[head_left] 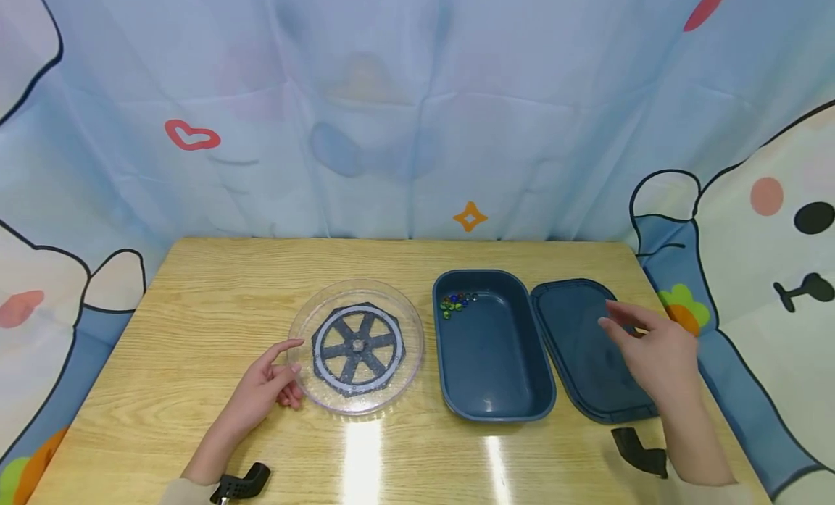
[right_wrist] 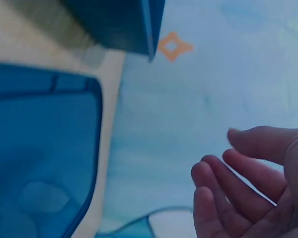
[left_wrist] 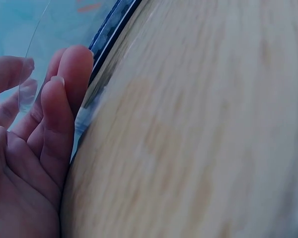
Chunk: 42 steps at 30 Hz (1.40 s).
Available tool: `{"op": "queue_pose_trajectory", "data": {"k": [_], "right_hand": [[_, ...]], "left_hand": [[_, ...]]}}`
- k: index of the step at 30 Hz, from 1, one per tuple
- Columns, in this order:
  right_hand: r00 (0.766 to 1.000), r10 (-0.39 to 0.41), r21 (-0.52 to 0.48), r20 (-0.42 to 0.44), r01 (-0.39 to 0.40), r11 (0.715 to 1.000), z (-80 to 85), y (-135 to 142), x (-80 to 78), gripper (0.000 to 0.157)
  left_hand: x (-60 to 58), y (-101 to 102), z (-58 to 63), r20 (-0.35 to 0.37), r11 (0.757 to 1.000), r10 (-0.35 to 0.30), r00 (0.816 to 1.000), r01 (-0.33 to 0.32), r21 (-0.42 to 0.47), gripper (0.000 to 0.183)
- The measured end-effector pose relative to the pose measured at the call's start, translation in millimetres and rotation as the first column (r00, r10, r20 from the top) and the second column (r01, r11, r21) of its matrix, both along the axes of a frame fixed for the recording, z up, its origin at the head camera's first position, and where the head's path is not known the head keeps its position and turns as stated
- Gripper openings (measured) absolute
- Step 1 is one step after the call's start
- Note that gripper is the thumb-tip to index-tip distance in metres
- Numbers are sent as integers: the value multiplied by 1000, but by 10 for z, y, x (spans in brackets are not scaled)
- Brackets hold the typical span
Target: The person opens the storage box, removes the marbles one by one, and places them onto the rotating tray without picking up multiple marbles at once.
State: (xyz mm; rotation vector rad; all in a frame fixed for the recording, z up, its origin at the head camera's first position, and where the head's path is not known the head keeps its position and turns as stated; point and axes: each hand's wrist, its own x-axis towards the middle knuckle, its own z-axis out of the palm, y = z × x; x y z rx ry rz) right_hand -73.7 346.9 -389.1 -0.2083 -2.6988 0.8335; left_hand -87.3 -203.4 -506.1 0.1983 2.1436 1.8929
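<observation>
A clear round dish point(head_left: 302, 389) with a dark six-spoked wheel shape showing through it lies on the table. My left hand point(head_left: 264, 387) is at its left edge, index finger reaching over the rim and the other fingers loosely bent. In the left wrist view, the fingers point(left_wrist: 75, 74) are beside the dish's clear edge. My right hand point(head_left: 659, 353) hovers above the dark blue lid point(head_left: 587, 324), fingers relaxed and nothing in them. Between dish and lid stands a dark blue rectangular tub point(head_left: 496, 360); several small glass marbles point(head_left: 454, 303) lie in its far left corner.
The wooden table point(head_left: 228, 288) ends at a light blue printed curtain point(head_left: 391, 186) behind it. The lid lies flat against the right side of the tub, near the table's right edge. Black wrist camera mounts point(head_left: 244, 483) sit at both wrists.
</observation>
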Motion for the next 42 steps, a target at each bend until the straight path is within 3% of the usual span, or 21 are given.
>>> {"op": "queue_pose_trajectory", "data": {"k": [6,10,13,19,28,29,36,42], "right_hand": [[983,181,-64,30,-178,982,117,-278,-202,41],[959,284,-58,21,-282,958,89,-480,-366,35],[936,344,-166,70,-329,929,15,-605,-530,37],[901,409,-417,145,-319,851,-136,-813,-825,41],[859,476,-602,186,-284,746,-291,-1044,-1122,37],[857,478,-603,192,-282,746,-308,-1053,-1139,37],[835,465,-470,293,-297,831,-403,-1075,-1165,36],[828,455,-444,327,-290,848,-470,-1085,-1158,38]], "left_hand": [[-2,16,-16,-2,1000,-8,1000,9,12,46],[4,27,-15,2,1000,2,1000,-2,6,46],[11,20,-3,3,1000,15,1000,-15,-5,45],[12,16,17,-11,1000,11,1000,-11,-5,45],[30,24,47,-20,1000,11,1000,-11,5,44],[31,24,47,-19,1000,11,1000,-11,5,44],[23,25,27,-7,1000,14,1000,-14,1,45],[28,22,9,-14,1000,16,1000,-16,-7,45]]}}
